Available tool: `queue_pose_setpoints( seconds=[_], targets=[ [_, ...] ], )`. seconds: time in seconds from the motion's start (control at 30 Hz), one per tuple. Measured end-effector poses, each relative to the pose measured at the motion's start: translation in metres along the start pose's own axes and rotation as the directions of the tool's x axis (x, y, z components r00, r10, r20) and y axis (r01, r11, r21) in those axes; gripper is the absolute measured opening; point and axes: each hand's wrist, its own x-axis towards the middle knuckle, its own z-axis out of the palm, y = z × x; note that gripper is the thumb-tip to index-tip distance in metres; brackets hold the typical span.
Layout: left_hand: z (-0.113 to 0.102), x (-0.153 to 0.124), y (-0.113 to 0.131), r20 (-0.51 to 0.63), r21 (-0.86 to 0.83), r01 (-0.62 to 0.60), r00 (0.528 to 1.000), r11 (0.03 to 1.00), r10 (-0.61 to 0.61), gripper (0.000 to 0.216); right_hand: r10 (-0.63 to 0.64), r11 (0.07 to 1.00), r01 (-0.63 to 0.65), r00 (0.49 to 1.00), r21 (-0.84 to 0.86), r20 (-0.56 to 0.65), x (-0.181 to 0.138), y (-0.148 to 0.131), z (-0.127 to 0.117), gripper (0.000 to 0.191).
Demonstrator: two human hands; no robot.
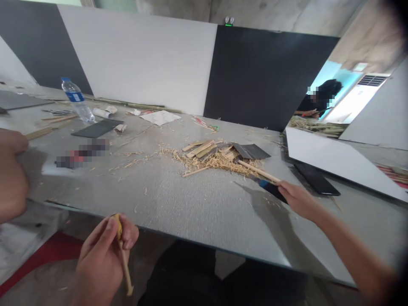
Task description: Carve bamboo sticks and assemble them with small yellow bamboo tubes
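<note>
My left hand (103, 255), low in front of the table edge, is closed around a small yellow piece (119, 227) and a thin wooden stick (126, 272) that points down. I cannot tell whether the two are joined. Over the right of the table, my right hand (295, 197) grips the end of a pale wooden rod (259, 171). The rod's far end reaches into a heap of curly shavings (219, 163). Flat bamboo strips (205, 149) and dark sheets (251, 151) lie on that heap. Beneath my right hand is a dark, blue-tipped object (272, 190), partly hidden.
A water bottle (77, 100) stands at the back left near a dark sheet (97, 127) and crumpled paper (161, 117). A black phone (317, 179) lies at right. Another person's bare limb (11, 174) intrudes at left; a person (321, 100) sits beyond the partition (270, 80).
</note>
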Motion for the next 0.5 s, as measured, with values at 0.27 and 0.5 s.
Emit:
queue_pose_setpoints(
  seconds=[0.27, 0.5],
  targets=[
    [0.032, 0.011, -0.006, -0.034, -0.001, 0.206, 0.978, 0.979, -0.206, 0.039, -0.098, 0.963, 0.037, 0.971, -0.266, -0.218, -0.008, 0.006, 0.015, 0.029],
    [0.093, -0.002, -0.012, 0.153, -0.043, 0.273, 0.952, 0.961, -0.264, 0.028, -0.569, 0.805, 0.540, 0.820, -0.246, -0.064, 0.095, -0.195, 0.050, 0.027]
  ],
)
